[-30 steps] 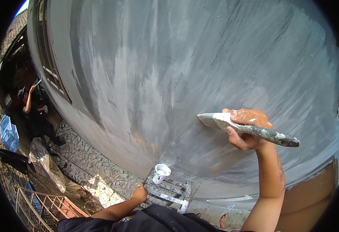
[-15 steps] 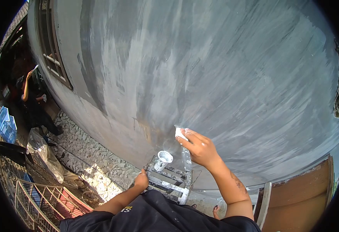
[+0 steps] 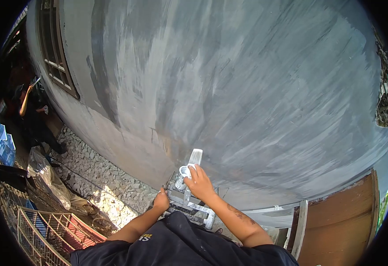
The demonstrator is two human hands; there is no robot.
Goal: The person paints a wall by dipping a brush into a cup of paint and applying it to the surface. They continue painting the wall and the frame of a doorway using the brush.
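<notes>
My right hand (image 3: pixel 198 181) is closed on a white-coated brush (image 3: pixel 196 157), whose bristles point up toward the wall. Just left of that hand, a paint-smeared white cup (image 3: pixel 180 182) stands at the top of a paint-spattered ladder (image 3: pixel 194 207), its rim partly covered by my fingers. My left hand (image 3: pixel 161 201) grips the ladder's left side, below the cup. In front rises a grey wall (image 3: pixel 247 97) with streaky light and dark strokes.
A co-worker (image 3: pixel 36 115) stands at far left, one arm raised with a tool near the wall. Below are gravel (image 3: pixel 92 162), a blue plastic container (image 3: pixel 4 145), clear plastic sheeting (image 3: pixel 47 177) and a wire cage (image 3: pixel 47 235). A brown panel (image 3: pixel 335 217) is at lower right.
My right hand has moved left and down from the wall to beside the cup, and the brush's bristles now show. My left hand stays on the ladder. The view has shifted slightly.
</notes>
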